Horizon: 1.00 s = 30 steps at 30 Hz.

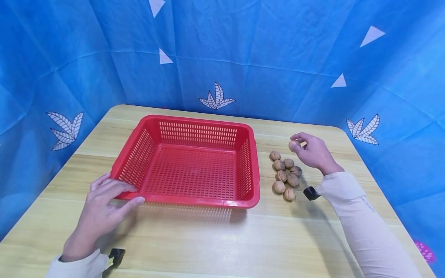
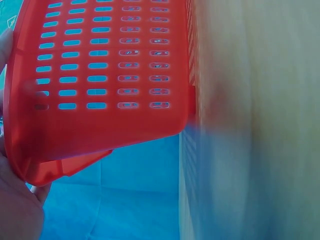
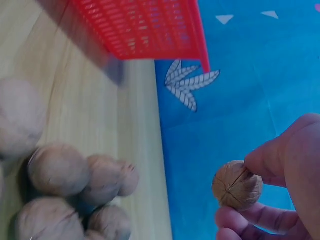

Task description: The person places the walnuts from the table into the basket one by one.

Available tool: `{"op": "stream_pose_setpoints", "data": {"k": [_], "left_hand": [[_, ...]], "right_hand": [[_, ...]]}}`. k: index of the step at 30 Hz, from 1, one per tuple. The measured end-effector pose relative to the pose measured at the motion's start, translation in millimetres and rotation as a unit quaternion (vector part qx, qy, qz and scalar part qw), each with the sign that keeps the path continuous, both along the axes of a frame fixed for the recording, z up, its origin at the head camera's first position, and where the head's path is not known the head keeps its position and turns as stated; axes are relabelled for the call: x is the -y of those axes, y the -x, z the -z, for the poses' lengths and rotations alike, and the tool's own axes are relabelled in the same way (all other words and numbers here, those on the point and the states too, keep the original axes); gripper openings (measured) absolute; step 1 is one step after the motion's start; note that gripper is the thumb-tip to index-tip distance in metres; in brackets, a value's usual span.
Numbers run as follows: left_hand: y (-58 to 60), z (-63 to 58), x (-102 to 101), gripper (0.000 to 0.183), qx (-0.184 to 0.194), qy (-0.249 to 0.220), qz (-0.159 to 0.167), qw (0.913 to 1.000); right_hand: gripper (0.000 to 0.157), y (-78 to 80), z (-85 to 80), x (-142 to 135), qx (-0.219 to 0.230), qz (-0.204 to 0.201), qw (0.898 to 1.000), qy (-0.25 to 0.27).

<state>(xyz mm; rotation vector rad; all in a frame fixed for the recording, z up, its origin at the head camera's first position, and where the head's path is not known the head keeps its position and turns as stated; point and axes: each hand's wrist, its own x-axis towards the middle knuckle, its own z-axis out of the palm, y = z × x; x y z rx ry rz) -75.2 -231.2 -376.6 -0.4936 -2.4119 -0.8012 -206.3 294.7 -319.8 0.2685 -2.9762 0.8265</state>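
Note:
My right hand [image 1: 314,152] pinches a walnut [image 3: 237,185] between thumb and fingers, above the far side of a cluster of walnuts [image 1: 292,180]. Several walnuts lie close together on the table, right of a red plastic basket [image 1: 254,170]. At the basket's near left corner, my left hand [image 1: 104,206] grips the rim, thumb on the near outer side and fingers over the edge. In the left wrist view, the basket's slotted wall [image 2: 100,120] fills much of the picture, and only part of the hand shows at the left. No walnuts show inside the basket.
The wooden table [image 1: 194,243] has rounded far corners. A blue cloth [image 1: 278,46] with white leaf and triangle prints hangs behind it and at both sides. Small black devices sit at the left wrist [image 1: 116,256] and right wrist [image 1: 311,193].

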Motion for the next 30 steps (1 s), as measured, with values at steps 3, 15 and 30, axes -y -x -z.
{"op": "stream_pose_setpoints", "data": {"k": [3, 15, 30], "left_hand": [[1.0, 0.0, 0, 0.039, -0.003, 0.0, 0.001, 1.0], [3.4, 2.0, 1, 0.038, -0.016, -0.01, 0.009, 0.9998], [1.6, 2.2, 2, 0.039, -0.012, -0.006, 0.003, 0.9999]], "right_hand": [[0.035, 0.9, -5.7, 8, -0.007, -0.011, 1.0, -0.001], [0.029, 9.0, -20.4, 39, -0.028, -0.046, 0.999, 0.006], [0.026, 20.7, -29.5, 91, -0.033, -0.092, 0.995, 0.026]]}}
